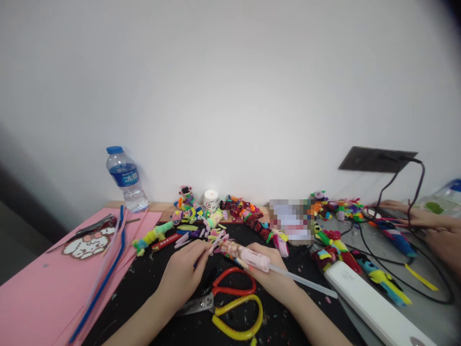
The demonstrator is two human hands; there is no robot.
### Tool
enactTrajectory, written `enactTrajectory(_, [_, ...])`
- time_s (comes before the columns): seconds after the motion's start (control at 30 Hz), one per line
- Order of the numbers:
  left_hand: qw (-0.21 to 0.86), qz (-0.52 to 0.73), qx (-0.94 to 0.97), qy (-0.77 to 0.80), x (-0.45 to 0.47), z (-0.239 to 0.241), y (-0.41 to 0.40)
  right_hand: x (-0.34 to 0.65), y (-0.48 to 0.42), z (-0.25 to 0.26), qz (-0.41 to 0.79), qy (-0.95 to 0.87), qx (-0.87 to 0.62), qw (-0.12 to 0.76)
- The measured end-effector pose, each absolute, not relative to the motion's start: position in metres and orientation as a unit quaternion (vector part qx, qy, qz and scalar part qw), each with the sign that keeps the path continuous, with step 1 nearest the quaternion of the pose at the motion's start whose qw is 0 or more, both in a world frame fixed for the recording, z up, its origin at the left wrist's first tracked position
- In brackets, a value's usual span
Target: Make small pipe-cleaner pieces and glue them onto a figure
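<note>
My right hand is closed around a pale pink glue gun with a pattern near its front. A long translucent glue stick juts from its back end toward the lower right. Just in front of the gun's tip, my left hand pinches a small pale pink pipe cleaner piece; the fingertips are partly hidden. Between my forearms, scissors with one red and one yellow handle lie on the black mat. Short pipe cleaner cuttings are scattered beyond my left hand.
A water bottle leans by the wall. Pink sheets at left hold dark scissors and long blue pipe cleaners. Fuzzy figures and a white cup line the back. A white device, cables and another person's hand are right.
</note>
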State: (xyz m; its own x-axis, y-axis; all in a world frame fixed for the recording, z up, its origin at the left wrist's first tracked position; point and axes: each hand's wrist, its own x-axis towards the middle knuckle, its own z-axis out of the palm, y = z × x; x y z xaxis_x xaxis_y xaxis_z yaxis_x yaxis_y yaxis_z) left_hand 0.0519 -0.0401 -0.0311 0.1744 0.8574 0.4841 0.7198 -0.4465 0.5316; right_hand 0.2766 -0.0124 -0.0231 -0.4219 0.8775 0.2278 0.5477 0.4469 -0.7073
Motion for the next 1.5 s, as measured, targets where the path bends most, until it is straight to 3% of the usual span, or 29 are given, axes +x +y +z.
enactTrajectory(0.83, [0.065, 0.402, 0.747, 0.526, 0.051, -0.031, -0.040, 0.275, -0.008, -0.016, 0.271, -0.721, -0.531, 0.352])
enactTrajectory(1.13, [0.061, 0.393, 0.759, 0.516, 0.052, -0.027, -0.041, 0.275, -0.013, -0.023, 0.288, -0.782, -0.456, 0.314])
enactTrajectory(1.5, [0.059, 0.389, 0.760, 0.517, 0.051, -0.030, -0.040, 0.274, -0.012, -0.026, 0.271, -0.783, -0.470, 0.302])
